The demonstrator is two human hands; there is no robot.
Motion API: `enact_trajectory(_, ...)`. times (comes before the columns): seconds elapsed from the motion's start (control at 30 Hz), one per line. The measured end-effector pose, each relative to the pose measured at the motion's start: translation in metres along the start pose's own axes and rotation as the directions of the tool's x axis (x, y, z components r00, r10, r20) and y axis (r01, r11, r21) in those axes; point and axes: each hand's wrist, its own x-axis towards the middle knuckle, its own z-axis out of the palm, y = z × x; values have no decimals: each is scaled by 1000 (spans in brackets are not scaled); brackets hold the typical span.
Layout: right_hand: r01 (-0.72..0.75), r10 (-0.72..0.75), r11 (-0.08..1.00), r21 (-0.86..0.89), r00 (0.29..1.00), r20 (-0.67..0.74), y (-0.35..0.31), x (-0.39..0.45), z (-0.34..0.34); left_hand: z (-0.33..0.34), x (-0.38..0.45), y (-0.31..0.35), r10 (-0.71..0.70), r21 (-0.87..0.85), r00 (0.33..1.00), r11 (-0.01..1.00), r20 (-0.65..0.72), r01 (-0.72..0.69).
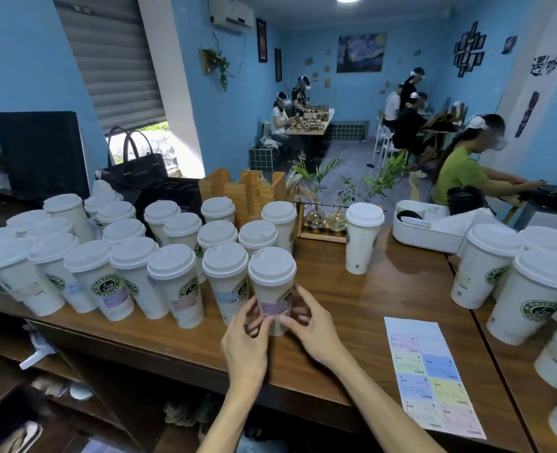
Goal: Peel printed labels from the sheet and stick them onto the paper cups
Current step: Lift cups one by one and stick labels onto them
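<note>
A white lidded paper cup (272, 276) stands near the counter's front edge, with a pale purple label (274, 309) on its side. My left hand (246, 338) and my right hand (308, 325) curl round the cup from either side, thumbs pressing on the label. The label sheet (434, 374) lies flat on the counter to the right, with several coloured labels on it and one bare spot at its top right. Several labelled cups (176, 282) stand in rows to the left.
A lone cup (363, 238) stands behind the sheet, and more cups (532, 292) crowd the right edge. A wooden holder (247, 191), plant vases (326, 219) and a white tray (427, 233) line the back of the wooden counter (352, 308). People sit at tables beyond.
</note>
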Motion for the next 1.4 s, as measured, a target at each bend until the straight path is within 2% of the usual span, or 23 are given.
enact_trajectory(0.1,-4,4,1000,-27,1000,-5,14,-3,-4,1,-8,-3,5,33,998,999,-59,-3)
enact_trajectory(0.2,-29,29,999,-13,999,-20,19,-4,-18,7,-20,-3,121,138,986,985,-116,-104)
enact_trajectory(0.3,-40,42,999,26,996,-77,17,-2,-43,24,-31,1,280,182,960,944,-8,-274)
enact_trajectory(0.37,-44,53,997,67,988,-147,15,2,-65,42,-31,9,289,152,948,939,134,-308)
enact_trajectory(0.47,-46,72,994,103,962,-264,14,11,-104,73,-25,22,176,81,925,973,337,-214)
enact_trajectory(0.6,-127,161,985,118,924,-348,26,27,-142,109,-12,26,73,80,900,990,430,-118)
enact_trajectory(0.73,-228,238,971,69,918,-316,38,49,-159,141,8,21,-24,102,893,994,450,-24)
enact_trajectory(0.9,-272,272,961,47,905,-328,49,85,-160,173,29,-1,2,161,892,983,453,-84)
enact_trajectory(1.2,-206,213,977,55,925,-315,56,132,-148,191,51,-5,-46,167,890,985,454,-35)
enact_trajectory(1.3,-203,201,979,32,916,-346,52,133,-146,190,51,-4,-55,111,892,994,450,5)
enact_trajectory(1.4,-197,200,979,47,911,-359,43,110,-143,186,49,2,-63,-62,892,993,448,101)
